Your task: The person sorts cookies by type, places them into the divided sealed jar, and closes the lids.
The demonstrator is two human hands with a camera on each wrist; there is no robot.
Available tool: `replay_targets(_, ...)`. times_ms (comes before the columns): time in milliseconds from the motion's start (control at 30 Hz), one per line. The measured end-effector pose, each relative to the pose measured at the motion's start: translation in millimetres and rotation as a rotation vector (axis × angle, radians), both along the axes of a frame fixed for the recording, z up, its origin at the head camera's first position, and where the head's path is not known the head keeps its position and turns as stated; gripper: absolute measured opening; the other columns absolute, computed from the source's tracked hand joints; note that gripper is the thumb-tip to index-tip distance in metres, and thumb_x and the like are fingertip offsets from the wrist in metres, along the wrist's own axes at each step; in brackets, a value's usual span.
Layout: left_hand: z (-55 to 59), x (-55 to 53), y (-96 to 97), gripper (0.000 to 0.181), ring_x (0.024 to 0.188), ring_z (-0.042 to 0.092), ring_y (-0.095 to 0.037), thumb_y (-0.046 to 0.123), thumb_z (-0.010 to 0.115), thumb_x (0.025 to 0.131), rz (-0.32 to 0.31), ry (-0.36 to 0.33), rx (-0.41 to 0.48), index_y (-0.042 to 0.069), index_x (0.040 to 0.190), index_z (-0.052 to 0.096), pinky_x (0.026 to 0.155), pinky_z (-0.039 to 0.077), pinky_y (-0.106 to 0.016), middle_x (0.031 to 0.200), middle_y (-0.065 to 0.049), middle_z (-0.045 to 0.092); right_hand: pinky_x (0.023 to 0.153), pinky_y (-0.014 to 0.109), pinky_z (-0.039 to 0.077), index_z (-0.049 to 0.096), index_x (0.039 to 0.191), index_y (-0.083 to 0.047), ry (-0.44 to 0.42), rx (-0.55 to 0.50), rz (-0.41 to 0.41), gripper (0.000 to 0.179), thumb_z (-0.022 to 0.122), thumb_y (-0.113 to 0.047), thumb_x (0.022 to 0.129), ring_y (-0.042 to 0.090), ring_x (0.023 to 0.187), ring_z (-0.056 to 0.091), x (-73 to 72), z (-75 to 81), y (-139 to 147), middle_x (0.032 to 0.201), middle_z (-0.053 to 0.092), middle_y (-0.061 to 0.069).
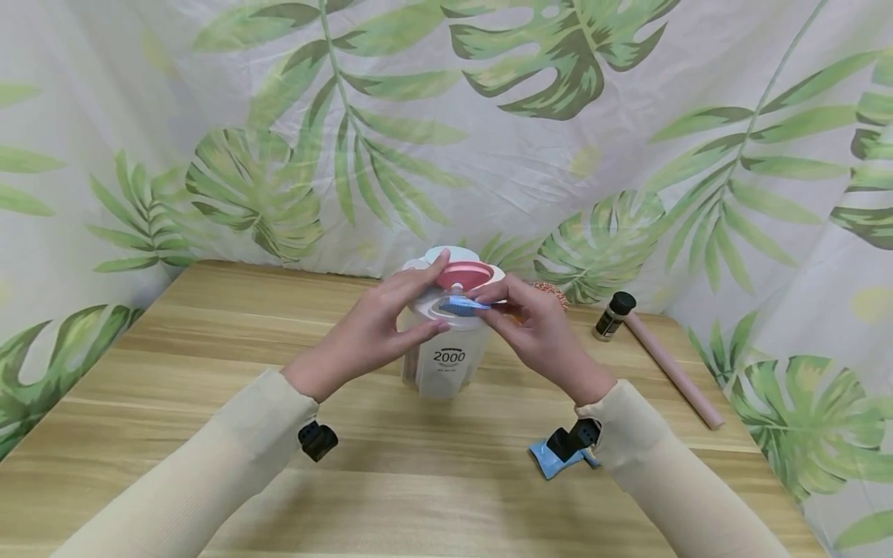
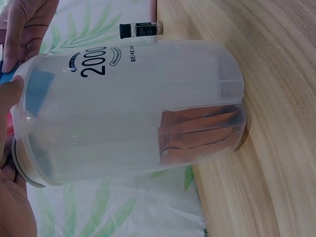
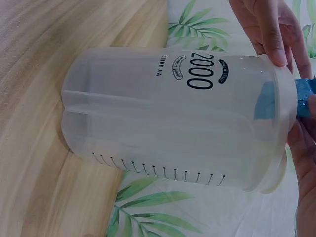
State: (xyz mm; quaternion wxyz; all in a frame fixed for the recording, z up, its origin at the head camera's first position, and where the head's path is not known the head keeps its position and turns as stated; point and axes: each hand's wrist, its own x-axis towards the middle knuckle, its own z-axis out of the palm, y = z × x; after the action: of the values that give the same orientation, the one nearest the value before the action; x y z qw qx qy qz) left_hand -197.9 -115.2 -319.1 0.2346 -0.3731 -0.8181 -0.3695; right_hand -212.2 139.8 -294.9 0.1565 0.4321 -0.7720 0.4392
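A clear plastic storage canister (image 1: 446,380) marked 2000 stands upright on the table. My left hand (image 1: 370,325) holds it across the top, thumb at the front rim and fingers reaching over the lid. With its fingertips my right hand (image 1: 537,325) pinches a blue packet (image 3: 304,98) at the lid opening; the packet's lower part shows through the wall, inside the canister. A pink-red lid flap (image 1: 467,274) is raised behind the opening. In the left wrist view, brown packets (image 2: 197,134) lie in the bottom of one compartment.
Another blue packet (image 1: 549,460) lies on the table, partly hidden under my right wrist. To the right are a small black-capped bottle (image 1: 614,316) and a pink rod (image 1: 675,372). Something red and white (image 1: 553,293) sits behind my right hand. A leaf-print cloth (image 1: 391,178) hangs behind the table.
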Motion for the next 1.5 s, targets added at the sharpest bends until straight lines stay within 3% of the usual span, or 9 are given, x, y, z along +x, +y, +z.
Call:
replay_targets(133,-1.5,-0.6,0.9,0.085,0.138,0.059,-0.029,0.016,0.081,0.093,-0.002,0.003,-0.005,0.011,0.164,0.034,0.117,0.048,-0.050,0.145,-0.013,0.064,0.091,0.023,0.062,0.069,0.100,0.001,0.043,0.029,-0.017,0.011,0.075,0.006,0.092,0.024,0.104,0.074,-0.7,-4.8,1.6,0.112,0.075,0.015)
replay_targets(300,-1.2,-0.7,1.3,0.086,0.137,0.059,-0.029,0.016,0.081,0.093,0.004,-0.008,-0.011,0.011,0.165,0.034,0.116,0.049,-0.050,0.145,-0.014,0.064,0.092,0.028,0.061,0.075,0.098,-0.003,0.093,0.122,-0.051,0.003,0.074,-0.004,0.096,0.023,0.105,0.070,-1.0,-2.9,1.3,0.115,0.074,0.012)
replay_targets(633,0.6,1.1,0.0,0.086,0.138,0.058,-0.029,0.017,0.081,0.093,0.014,-0.025,-0.014,0.011,0.165,0.034,0.115,0.050,-0.048,0.147,-0.015,0.062,0.089,0.034,0.059,0.080,0.099,-0.002,0.091,0.211,-0.054,0.010,0.071,-0.005,0.099,0.024,0.109,0.066,0.3,1.5,-1.3,0.119,0.069,0.012)
replay_targets(1233,-0.6,-0.4,0.8,0.086,0.135,0.060,-0.028,0.017,0.082,0.092,0.011,0.004,-0.006,0.011,0.164,0.034,0.115,0.050,-0.048,0.142,-0.013,0.065,0.092,0.034,0.059,0.080,0.105,-0.001,0.117,0.194,-0.053,0.011,0.072,-0.003,0.097,0.025,0.111,0.067,1.0,-0.6,0.1,0.119,0.070,0.012)
replay_targets(1500,-0.7,-1.7,0.1,0.086,0.135,0.060,-0.028,0.018,0.082,0.092,0.022,0.008,-0.010,0.011,0.164,0.035,0.117,0.049,-0.048,0.141,-0.013,0.066,0.093,0.018,0.059,0.079,0.107,-0.001,0.134,0.116,-0.039,0.015,0.072,0.004,0.095,0.025,0.109,0.070,4.6,3.7,11.2,0.116,0.073,0.012)
